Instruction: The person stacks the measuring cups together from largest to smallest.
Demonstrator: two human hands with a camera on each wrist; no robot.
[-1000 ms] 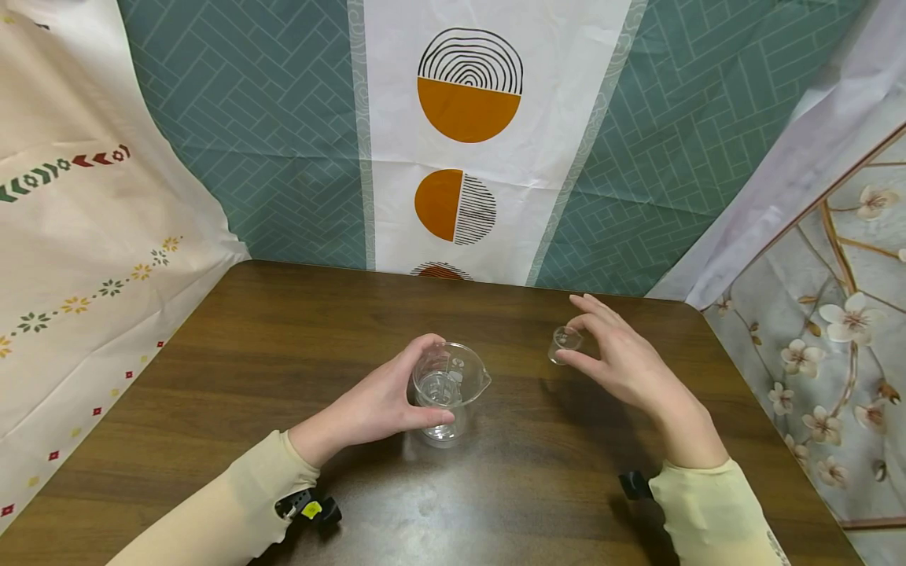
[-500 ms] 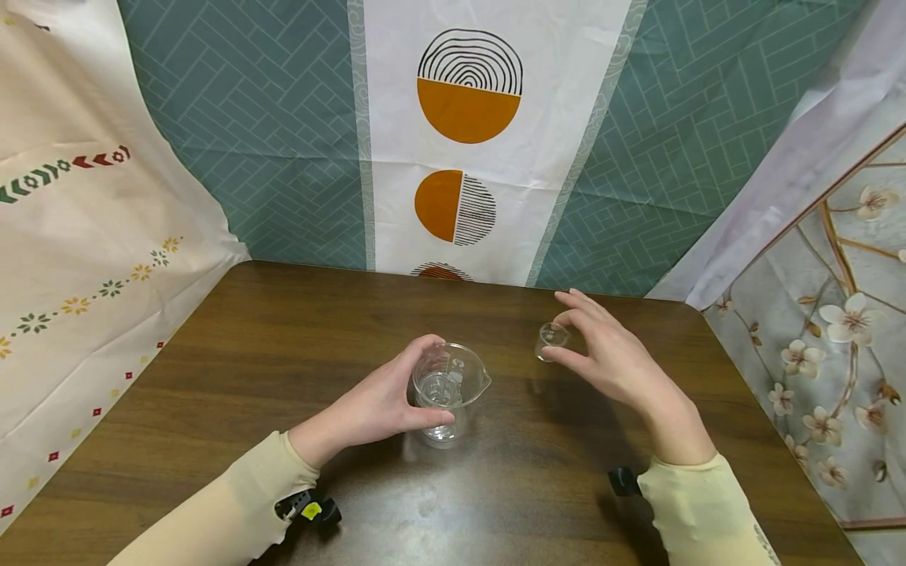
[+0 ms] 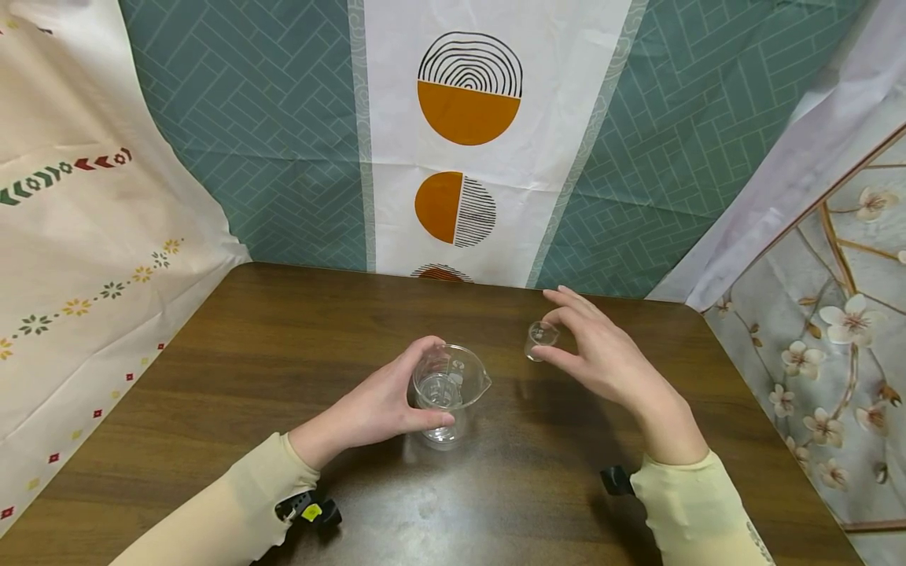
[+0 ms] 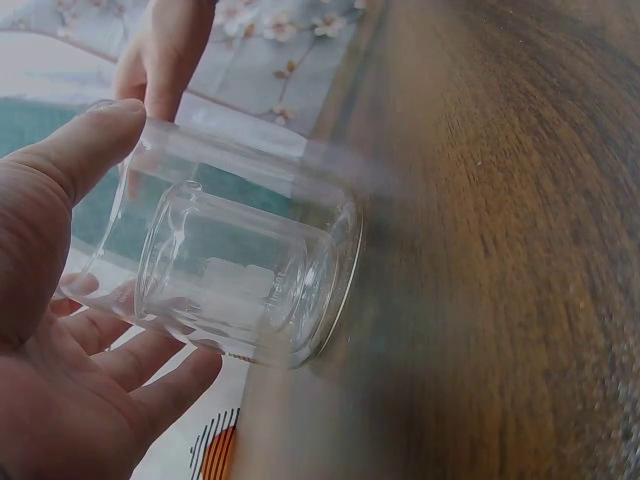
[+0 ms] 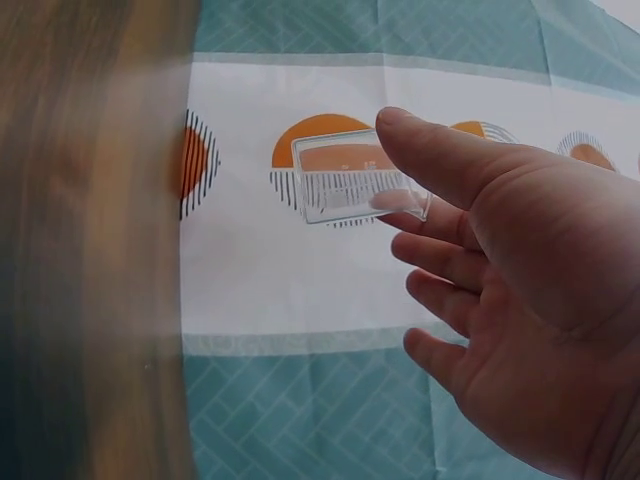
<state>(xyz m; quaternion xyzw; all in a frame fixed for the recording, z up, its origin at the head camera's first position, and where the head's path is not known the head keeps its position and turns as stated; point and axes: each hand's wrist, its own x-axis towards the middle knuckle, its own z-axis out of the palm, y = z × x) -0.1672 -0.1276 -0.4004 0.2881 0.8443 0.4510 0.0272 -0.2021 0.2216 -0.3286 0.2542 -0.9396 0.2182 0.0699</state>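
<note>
A large clear glass beaker [image 3: 463, 393] with a pouring spout stands on the table, and my left hand [image 3: 382, 397] grips it round its left side, thumb in front. Inside it sits a smaller glass beaker [image 4: 235, 260], seen through the wall in the left wrist view. My right hand [image 3: 609, 354] pinches a tiny glass beaker [image 3: 542, 336] by its rim between thumb and forefinger. In the right wrist view this tiny beaker [image 5: 340, 180] hangs above the table, its other side turned to the backdrop, while the remaining fingers [image 5: 440, 280] spread away from it.
The brown wooden table [image 3: 283, 330] ends at a green and white patterned cloth [image 3: 283, 157] behind. A cream cloth [image 3: 92, 259] hangs on the left, a floral one [image 3: 828, 377] on the right. Black wrist straps [image 3: 311, 507] sit under the sleeves.
My right hand has moved left with the tiny beaker, closer to the large beaker. The left hand and the large beaker have stayed in place.
</note>
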